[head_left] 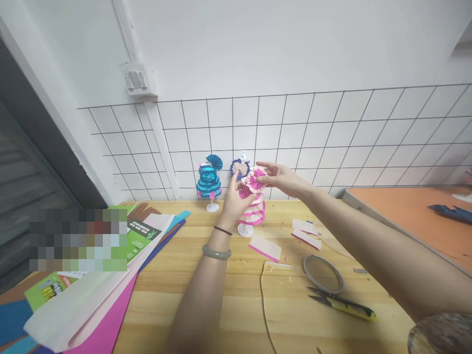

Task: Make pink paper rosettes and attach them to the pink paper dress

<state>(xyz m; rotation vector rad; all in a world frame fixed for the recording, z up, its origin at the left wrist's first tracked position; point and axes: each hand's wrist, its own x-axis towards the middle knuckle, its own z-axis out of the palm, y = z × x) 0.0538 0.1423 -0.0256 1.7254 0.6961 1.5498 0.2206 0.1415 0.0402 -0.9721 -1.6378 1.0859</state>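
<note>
A pink pleated paper rosette (255, 180) is pinched between the thumb and fingers of my right hand (282, 179), against the upper part of a small paper dress (253, 211). The dress has cream tiers edged in pink and stands upright on a round white base (245, 229). From the left, my left hand (236, 199) closes around the upper dress, just below the rosette; some of its fingers are hidden behind the paper. Right behind my hands is a navy and cream rosette (240, 169) on another white stand.
A teal paper dress (209, 181) stands to the left. Cream-pink paper pieces (265, 247), a tape roll (323, 274) and yellow-handled thread snips (346, 306) lie on the wooden table (199, 295). Coloured paper sheets (99, 307) cover the left side. A tiled wall (306, 142) rises behind.
</note>
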